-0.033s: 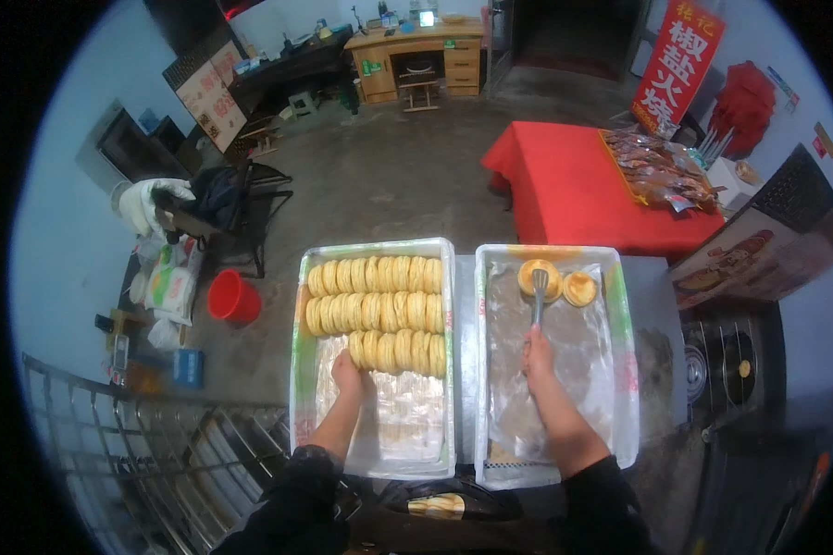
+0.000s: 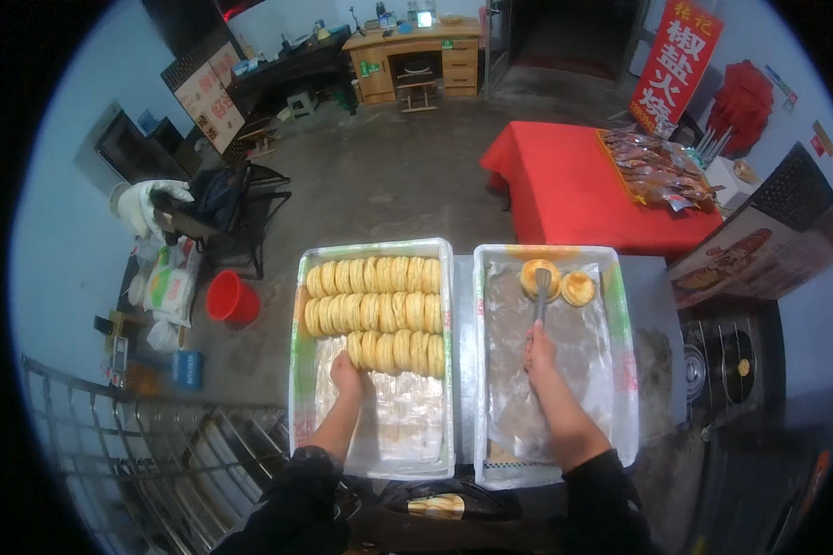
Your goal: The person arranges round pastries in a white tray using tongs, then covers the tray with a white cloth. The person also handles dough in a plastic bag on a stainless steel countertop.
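Note:
In the left tray [image 2: 298, 388], round golden flatbreads [image 2: 375, 276] stand on edge in three packed rows. My left hand [image 2: 346, 374] is at the left end of the nearest, shorter row, fingers drawn together against the end flatbread [image 2: 354, 351]; its fingertips are partly hidden. My right hand [image 2: 540, 351] grips the handle of grey slotted metal tongs [image 2: 541, 301] over the right tray [image 2: 627, 398]. The tongs' head lies over a browned flatbread [image 2: 528, 268] at the far end, and whether it grips the bread I cannot tell. Beside it lies a second flatbread [image 2: 578, 289], flat on the liner.
Both trays rest on a grey table [image 2: 465, 370]. Beyond, to the right, a red-covered table [image 2: 565, 185] bears a tray of packaged goods [image 2: 657, 171]. A metal rack [image 2: 157, 453] stands at the lower left, near a red bucket [image 2: 233, 298]. At right is a round burner [image 2: 697, 370].

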`<action>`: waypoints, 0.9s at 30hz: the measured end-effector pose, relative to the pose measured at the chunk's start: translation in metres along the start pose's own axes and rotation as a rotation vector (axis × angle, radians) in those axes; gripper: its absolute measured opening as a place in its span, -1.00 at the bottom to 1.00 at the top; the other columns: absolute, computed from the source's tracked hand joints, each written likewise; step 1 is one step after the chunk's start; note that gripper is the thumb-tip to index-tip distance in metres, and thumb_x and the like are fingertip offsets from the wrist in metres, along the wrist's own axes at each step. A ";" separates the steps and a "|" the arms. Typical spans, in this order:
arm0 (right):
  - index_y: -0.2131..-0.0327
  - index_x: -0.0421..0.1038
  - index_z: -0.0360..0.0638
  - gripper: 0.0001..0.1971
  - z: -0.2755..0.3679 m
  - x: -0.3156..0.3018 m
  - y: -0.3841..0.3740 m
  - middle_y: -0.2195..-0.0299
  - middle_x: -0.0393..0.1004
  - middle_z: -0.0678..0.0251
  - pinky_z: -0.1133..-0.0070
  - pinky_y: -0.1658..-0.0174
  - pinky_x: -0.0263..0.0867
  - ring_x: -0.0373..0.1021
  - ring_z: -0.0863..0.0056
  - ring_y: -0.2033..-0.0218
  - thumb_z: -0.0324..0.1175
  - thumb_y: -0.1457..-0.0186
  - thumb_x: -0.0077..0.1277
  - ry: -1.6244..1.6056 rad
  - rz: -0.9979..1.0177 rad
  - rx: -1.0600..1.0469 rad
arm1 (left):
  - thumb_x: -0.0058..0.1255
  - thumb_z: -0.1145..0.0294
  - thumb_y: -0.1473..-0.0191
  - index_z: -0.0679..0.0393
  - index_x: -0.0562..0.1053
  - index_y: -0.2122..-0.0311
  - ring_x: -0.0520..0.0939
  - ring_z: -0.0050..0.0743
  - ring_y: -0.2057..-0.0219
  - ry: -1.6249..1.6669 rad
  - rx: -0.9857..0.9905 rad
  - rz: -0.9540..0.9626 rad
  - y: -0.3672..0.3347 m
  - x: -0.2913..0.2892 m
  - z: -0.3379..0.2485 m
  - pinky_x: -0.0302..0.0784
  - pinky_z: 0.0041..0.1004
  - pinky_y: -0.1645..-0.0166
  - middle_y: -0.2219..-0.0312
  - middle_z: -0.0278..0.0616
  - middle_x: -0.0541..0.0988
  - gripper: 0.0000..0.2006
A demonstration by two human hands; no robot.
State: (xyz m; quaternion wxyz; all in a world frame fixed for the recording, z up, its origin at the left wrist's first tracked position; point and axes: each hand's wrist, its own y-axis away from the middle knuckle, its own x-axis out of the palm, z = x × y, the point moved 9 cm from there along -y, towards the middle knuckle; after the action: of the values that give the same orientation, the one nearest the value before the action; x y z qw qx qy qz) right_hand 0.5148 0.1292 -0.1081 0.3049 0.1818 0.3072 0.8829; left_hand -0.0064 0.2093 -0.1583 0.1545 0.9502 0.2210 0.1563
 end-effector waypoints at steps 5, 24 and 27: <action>0.19 0.34 -0.08 -0.41 0.002 -0.006 0.006 0.70 0.09 0.56 0.61 0.73 -0.08 0.02 0.68 0.79 0.34 -0.26 -0.07 -0.080 0.050 0.096 | -0.03 0.25 -0.28 0.21 0.49 0.29 0.48 -0.55 0.40 0.019 0.018 -0.035 0.001 -0.013 0.005 0.45 -0.45 0.32 0.40 -0.30 0.52 -0.77; 0.19 0.35 -0.10 -0.34 -0.021 -0.026 -0.040 0.66 0.13 0.51 0.67 0.70 -0.08 0.02 0.70 0.76 0.40 -0.19 -0.03 -0.050 0.081 0.132 | -0.03 0.29 -0.33 0.29 0.53 0.05 0.53 -0.52 0.29 -0.247 0.149 -0.016 0.031 -0.016 -0.019 0.48 -0.47 0.16 0.29 -0.29 0.59 -0.73; 0.22 0.37 -0.10 -0.41 -0.016 -0.027 -0.028 0.66 0.15 0.55 0.66 0.69 -0.07 0.05 0.71 0.74 0.33 -0.25 -0.03 -0.008 0.086 0.090 | -0.04 0.33 -0.33 0.30 0.52 0.00 0.57 -0.56 0.23 -0.403 0.363 0.004 0.043 -0.008 -0.039 0.49 -0.49 0.09 0.23 -0.30 0.60 -0.72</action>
State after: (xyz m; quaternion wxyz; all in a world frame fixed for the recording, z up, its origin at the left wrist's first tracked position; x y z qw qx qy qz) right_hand 0.5387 0.1217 -0.1420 0.2593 0.2118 0.3376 0.8797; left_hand -0.0113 0.1773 -0.1088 0.0220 0.9748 0.2082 -0.0777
